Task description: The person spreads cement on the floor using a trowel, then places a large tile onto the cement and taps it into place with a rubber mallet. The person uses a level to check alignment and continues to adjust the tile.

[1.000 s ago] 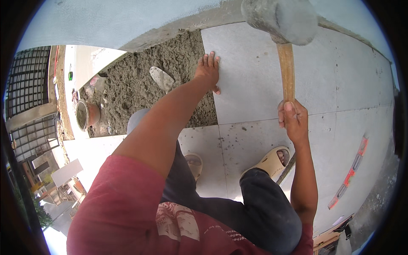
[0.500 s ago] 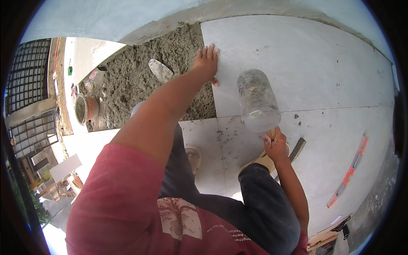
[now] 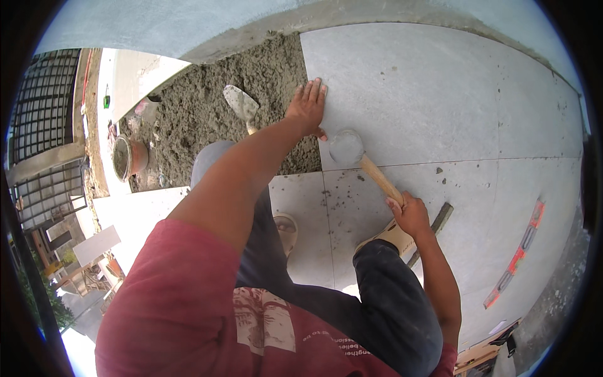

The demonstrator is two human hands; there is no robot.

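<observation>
My right hand (image 3: 411,214) is closed round the wooden handle of a mallet (image 3: 375,174). The mallet's round, pale grey head is at the near left corner of a large grey floor tile (image 3: 427,94); whether it touches the tile I cannot tell. My left hand (image 3: 308,108) lies with its fingers spread on the left edge of that tile, beside the wet mortar bed (image 3: 207,107). On the mortar, left of my left forearm, rests a trowel (image 3: 241,102), its grip partly hidden by the forearm.
A mortar-stained bucket (image 3: 130,158) stands at the left of the bed. On the tiles at right lie a red and grey spirit level (image 3: 516,257) and a dark narrow bar (image 3: 440,220). A pale wall (image 3: 188,25) runs along the far side. Mortar crumbs dot the near tiles.
The mallet's head has swung down and left from a raised position to the tile corner. My left hand has shifted slightly nearer, still on the tile edge.
</observation>
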